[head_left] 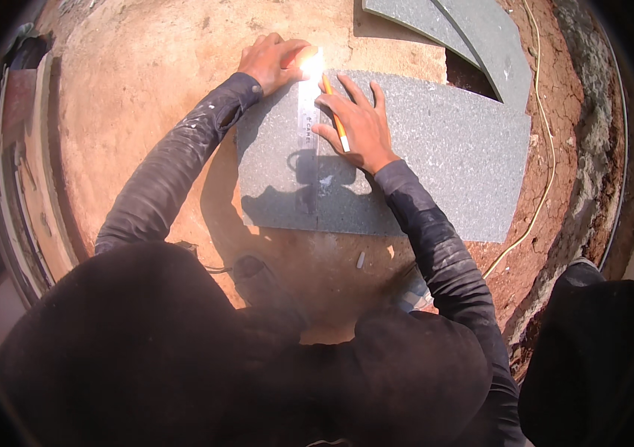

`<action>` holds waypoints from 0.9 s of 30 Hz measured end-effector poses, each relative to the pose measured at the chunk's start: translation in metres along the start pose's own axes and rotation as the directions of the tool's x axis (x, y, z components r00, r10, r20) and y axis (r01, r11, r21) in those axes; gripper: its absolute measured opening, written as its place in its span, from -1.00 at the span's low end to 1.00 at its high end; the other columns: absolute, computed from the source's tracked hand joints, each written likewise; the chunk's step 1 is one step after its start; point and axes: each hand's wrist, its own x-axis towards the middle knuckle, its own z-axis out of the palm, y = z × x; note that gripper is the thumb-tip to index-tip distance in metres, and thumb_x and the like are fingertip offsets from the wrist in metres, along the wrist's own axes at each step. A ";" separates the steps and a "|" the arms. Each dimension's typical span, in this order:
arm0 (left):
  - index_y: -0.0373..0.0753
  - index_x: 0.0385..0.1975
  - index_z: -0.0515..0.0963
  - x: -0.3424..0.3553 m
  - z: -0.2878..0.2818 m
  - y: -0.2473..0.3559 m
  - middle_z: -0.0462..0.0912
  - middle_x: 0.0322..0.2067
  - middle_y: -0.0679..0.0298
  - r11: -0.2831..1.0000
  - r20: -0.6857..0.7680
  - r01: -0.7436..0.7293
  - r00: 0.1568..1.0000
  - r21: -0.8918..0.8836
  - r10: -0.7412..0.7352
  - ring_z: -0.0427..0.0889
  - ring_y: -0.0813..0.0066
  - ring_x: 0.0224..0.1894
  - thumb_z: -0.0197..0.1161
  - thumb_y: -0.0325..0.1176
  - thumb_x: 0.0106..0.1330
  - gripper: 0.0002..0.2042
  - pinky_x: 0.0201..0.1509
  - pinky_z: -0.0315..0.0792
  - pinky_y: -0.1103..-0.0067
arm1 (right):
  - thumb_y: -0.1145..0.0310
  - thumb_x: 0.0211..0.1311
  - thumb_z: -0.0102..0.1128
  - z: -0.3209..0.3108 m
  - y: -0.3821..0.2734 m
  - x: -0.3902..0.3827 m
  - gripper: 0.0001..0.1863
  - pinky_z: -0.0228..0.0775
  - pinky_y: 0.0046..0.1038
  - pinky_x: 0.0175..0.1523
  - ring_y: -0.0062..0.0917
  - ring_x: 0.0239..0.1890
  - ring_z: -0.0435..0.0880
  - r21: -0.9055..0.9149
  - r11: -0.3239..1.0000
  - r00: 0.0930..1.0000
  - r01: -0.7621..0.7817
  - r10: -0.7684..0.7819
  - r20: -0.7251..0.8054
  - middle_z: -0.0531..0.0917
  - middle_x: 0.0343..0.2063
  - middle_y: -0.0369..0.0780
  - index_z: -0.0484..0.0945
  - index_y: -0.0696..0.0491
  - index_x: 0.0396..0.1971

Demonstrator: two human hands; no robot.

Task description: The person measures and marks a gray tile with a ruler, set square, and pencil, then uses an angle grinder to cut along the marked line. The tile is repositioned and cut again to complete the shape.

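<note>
A grey speckled stone slab [443, 156] lies flat on the reddish ground. A metal ruler [307, 119] rests across its left part, running from far edge toward me and glaring in the sun. My left hand [272, 61] presses down on the ruler's far end at the slab's far left corner. My right hand [358, 123] rests on the slab just right of the ruler and grips a yellow pencil [335, 115], held along the ruler's edge with its tip near the far end.
Two more grey stone pieces [473, 33] lie beyond the slab at the upper right. A yellow cord [544, 141] snakes over the ground to the right. Another person's dark shoe and leg [581, 298] stand at the lower right. Planks [22, 149] line the left side.
</note>
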 end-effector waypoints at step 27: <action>0.14 0.26 0.43 -0.002 0.003 -0.001 0.50 -0.07 0.16 0.992 -0.031 -0.055 0.998 0.113 0.059 0.46 0.14 0.08 0.53 0.19 -0.11 -0.17 0.18 0.36 0.29 | 0.04 0.20 0.31 0.000 0.003 0.001 -0.55 -0.12 0.03 0.43 -0.24 0.36 0.35 0.042 0.999 0.995 0.008 -0.003 -0.101 0.61 0.14 -0.26 0.55 -0.05 0.01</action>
